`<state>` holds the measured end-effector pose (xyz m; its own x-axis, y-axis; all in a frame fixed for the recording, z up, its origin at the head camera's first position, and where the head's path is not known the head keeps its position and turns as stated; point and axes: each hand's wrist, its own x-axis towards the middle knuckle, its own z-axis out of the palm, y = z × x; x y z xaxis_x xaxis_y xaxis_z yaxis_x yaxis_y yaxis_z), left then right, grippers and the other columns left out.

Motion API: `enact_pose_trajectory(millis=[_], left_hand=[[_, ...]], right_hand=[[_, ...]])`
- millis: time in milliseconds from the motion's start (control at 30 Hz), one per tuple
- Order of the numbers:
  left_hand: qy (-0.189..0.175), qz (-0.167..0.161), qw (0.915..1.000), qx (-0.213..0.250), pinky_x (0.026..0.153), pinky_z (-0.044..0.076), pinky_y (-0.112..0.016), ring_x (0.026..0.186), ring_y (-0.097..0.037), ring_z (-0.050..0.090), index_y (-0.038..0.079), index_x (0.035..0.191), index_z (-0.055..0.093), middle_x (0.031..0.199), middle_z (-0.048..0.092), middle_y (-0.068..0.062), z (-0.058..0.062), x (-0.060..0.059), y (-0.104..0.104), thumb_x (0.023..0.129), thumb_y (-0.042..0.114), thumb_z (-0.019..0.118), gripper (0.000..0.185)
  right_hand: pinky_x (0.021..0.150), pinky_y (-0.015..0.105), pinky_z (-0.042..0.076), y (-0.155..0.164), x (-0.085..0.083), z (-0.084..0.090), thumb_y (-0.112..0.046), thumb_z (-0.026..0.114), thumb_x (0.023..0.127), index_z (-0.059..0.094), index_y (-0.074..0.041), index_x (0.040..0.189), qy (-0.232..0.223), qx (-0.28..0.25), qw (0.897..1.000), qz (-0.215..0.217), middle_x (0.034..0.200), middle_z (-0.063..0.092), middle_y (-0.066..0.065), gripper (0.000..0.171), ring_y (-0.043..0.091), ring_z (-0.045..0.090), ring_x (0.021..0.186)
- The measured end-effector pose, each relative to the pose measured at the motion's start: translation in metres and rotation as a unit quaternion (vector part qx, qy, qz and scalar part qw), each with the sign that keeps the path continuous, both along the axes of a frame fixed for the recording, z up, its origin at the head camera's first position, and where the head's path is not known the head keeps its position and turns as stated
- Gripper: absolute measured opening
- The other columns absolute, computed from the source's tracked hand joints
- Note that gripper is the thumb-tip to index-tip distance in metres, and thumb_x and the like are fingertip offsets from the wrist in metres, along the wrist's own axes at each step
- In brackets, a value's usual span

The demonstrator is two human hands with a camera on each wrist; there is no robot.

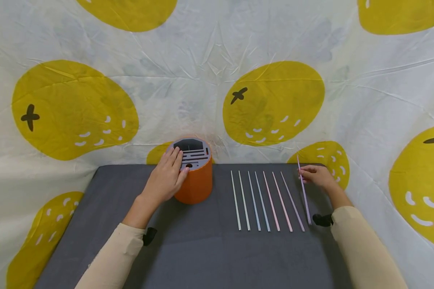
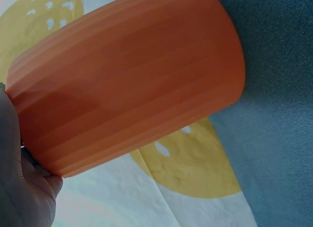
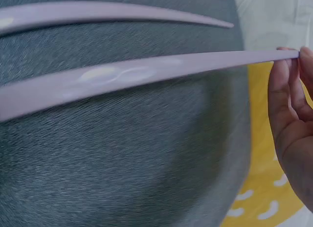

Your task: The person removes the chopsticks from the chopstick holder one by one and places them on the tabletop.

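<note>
An orange cylindrical holder (image 1: 196,184) with a grey slotted lid (image 1: 191,153) stands at the back of the dark grey mat (image 1: 202,249). My left hand (image 1: 166,178) grips its left side, fingers over the lid's edge; the left wrist view shows the orange holder wall (image 2: 132,80) close up. Several thin pastel sticks (image 1: 264,200) lie side by side to the right. My right hand (image 1: 316,176) pinches the far end of the rightmost lilac stick (image 1: 304,192), lifting that end off the mat; the lilac stick (image 3: 146,73) is seen in the right wrist view between my fingertips (image 3: 288,80).
A white cloth with yellow fruit prints (image 1: 275,100) covers the wall and the surface around the mat. Another lilac stick (image 3: 112,14) lies beside the held one. The mat's front half holds only my forearms.
</note>
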<state>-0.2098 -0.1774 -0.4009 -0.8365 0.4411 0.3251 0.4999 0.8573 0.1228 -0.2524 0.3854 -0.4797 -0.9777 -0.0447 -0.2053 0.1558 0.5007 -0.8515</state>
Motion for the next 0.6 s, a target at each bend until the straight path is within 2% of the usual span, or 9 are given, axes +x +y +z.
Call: enact_pose_trajectory(millis=[167,433,600], left_hand=[[0.000,0.000,1.0000,0.002,0.128,0.021,-0.055,0.157,-0.041,0.025,-0.008,0.156,0.036,0.164,0.034,-0.025,0.000,0.000,0.000,0.110,0.038,0.044,0.066],[-0.001,0.000,1.0000,0.001,0.128,0.021,-0.055,0.157,-0.040,0.024,-0.008,0.157,0.035,0.165,0.033,-0.025,-0.002,-0.001,-0.001,0.110,0.038,0.043,0.066],[0.006,-0.001,1.0000,0.001,0.127,0.024,-0.056,0.156,-0.041,0.026,-0.008,0.156,0.035,0.164,0.034,-0.026,-0.002,-0.002,-0.001,0.110,0.038,0.043,0.065]], right_hand=[[0.078,0.025,0.062,0.008,0.000,-0.020,-0.022,0.062,0.105,0.053,0.019,0.136,-0.027,-0.040,0.999,0.005,0.094,0.076,-0.001,0.052,0.006,0.070,0.080],[0.075,0.021,0.061,0.006,0.004,-0.032,-0.026,0.062,0.105,0.055,0.014,0.138,-0.050,-0.017,0.999,-0.014,0.095,0.074,-0.003,0.053,0.005,0.066,0.079],[0.071,0.021,0.060,0.000,0.004,-0.038,-0.024,0.063,0.104,0.054,0.015,0.137,-0.063,-0.025,0.997,-0.029,0.090,0.072,-0.008,0.052,0.003,0.063,0.075]])
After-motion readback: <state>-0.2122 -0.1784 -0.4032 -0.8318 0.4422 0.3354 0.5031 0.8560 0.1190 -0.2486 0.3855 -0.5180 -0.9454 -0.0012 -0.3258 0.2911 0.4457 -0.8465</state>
